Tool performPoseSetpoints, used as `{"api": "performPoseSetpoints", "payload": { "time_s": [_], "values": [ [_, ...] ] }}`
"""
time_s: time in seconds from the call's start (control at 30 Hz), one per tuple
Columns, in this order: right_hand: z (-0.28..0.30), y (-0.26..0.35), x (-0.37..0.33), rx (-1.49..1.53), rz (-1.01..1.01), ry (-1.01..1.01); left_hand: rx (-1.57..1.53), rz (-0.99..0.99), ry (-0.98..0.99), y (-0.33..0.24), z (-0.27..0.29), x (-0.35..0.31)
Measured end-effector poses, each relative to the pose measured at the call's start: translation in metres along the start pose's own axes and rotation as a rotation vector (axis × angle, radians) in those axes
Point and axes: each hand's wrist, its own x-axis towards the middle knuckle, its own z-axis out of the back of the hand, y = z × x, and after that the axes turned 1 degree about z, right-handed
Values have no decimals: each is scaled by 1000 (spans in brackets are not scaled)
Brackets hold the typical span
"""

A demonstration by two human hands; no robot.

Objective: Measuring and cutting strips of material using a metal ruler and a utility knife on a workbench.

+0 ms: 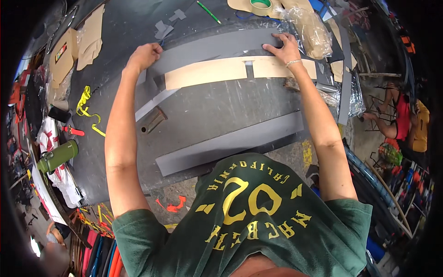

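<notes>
A long grey sheet strip [212, 45] lies across the dark table in front of me. At its left end, my left hand [145, 58] is closed, fingers curled at the edge of the strip. My right hand [284, 50] rests on its right end, thumb and fingers spread apart. Just nearer to me is a tan strip [207, 73] with a cut-out, partly under my right wrist. Closer still, a second grey strip [230, 143] lies slantwise near the table's front edge. A short metal tube [153, 121] lies between them at the left.
Yellow tape [84, 102], a dark phone [60, 114] and a green bottle [59, 156] are at the left. A green pencil [209, 12], a tape roll [261, 5] and clear plastic wrap [310, 34] lie at the far side. Another person [406, 117] sits at the right.
</notes>
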Motion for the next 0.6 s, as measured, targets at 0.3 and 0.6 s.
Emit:
{"api": "performPoseSetpoints", "payload": {
  "time_s": [0.3,0.6],
  "values": [
    [6,26,9,-114,315,294,-48,-12,-11,14,-2,10],
    [1,34,51,13,186,200,-232,141,-142,114,10,-31]
  ]
}}
